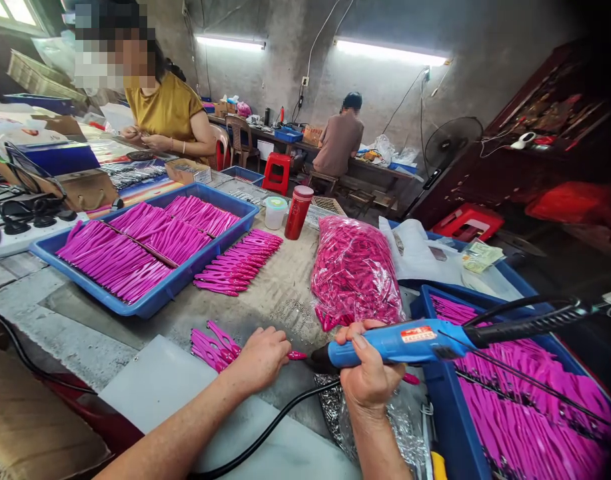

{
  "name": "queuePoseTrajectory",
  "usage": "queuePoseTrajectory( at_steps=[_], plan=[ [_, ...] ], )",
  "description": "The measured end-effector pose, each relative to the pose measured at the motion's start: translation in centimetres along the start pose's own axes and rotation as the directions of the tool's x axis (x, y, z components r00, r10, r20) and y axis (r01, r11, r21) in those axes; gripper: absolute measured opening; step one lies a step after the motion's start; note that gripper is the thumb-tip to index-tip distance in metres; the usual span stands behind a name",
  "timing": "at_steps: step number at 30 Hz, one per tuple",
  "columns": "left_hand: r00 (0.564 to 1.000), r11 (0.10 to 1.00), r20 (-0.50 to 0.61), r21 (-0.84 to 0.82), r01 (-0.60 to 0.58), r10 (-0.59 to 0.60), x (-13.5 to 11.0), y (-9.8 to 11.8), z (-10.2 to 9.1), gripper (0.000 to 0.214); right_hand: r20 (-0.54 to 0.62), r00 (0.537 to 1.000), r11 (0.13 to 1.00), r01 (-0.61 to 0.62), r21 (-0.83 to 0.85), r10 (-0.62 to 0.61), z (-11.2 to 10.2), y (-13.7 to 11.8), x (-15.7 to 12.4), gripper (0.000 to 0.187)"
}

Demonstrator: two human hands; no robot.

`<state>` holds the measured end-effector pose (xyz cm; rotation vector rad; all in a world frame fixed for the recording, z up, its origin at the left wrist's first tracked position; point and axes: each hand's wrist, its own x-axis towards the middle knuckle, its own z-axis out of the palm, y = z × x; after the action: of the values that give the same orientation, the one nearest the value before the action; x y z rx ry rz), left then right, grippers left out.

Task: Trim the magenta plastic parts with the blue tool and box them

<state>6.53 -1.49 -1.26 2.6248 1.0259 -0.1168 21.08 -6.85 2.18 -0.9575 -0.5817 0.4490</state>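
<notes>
My right hand [368, 370] is wrapped round a blue electric screwdriver [410, 341], whose black tip points left. My left hand [260, 357] is closed on a pink plastic clip [296, 355] and holds it on the table at the tool's tip. A small heap of the same pink clips [210, 347] lies just left of my left hand. Tiny screws [298, 313] are scattered on the table above my hands. The tool's black cable [265, 433] runs down and left beneath my arms.
A blue tray [135, 303] of pink clips sits at the left, with a loose row [240, 261] beside it. A clear bag [355, 273] of pink parts stands ahead, and another blue tray [445, 413] is at the right. A red bottle [298, 212], two seated people [168, 110] [339, 137].
</notes>
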Motion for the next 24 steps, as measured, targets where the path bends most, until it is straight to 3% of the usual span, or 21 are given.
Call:
queuePoseTrajectory(
  at_steps=[11,24],
  plan=[
    [0.998,0.999,0.042,-0.01,0.043,-0.042,0.0,0.5,-0.7,0.018,0.06,0.998,1.0,0.016,0.008,-0.016,1.4,1.0,0.2,0.028],
    [0.999,0.998,0.016,-0.033,0.045,-0.044,0.1,0.5,-0.2,0.018,0.105,0.994,1.0,-0.001,-0.028,0.004,2.2,1.7,0.1,0.028]
  ],
)
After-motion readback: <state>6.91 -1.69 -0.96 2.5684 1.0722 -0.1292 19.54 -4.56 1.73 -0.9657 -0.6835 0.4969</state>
